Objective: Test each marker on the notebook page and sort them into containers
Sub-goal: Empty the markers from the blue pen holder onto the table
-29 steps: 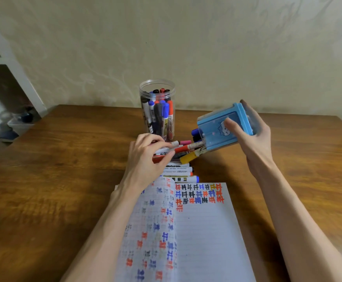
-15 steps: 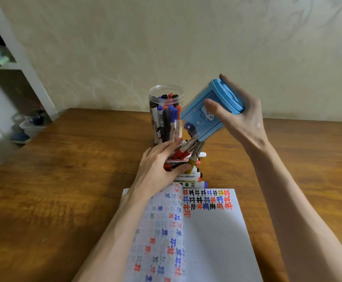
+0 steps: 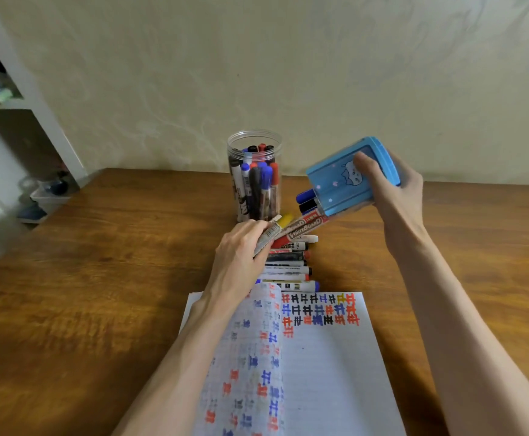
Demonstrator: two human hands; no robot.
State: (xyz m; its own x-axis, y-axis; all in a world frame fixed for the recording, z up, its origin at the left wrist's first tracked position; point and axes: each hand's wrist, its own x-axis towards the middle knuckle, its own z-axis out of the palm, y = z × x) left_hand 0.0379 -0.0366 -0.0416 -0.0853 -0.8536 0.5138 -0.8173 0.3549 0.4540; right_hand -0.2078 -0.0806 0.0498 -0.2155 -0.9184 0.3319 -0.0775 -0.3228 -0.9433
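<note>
Right hand (image 3: 395,191) raised, gripping; left hand (image 3: 241,250) curled low

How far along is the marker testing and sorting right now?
Partly done: the notebook page carries about three rows of test marks, and the clear jar holds many markers. In hand: the right hand tips the blue box, markers sliding out toward the left hand. Left: the row of markers lying above the notebook, apparently untested.

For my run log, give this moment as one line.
right hand: tilts blue container | markers spilling | left hand: on marker pile
</note>
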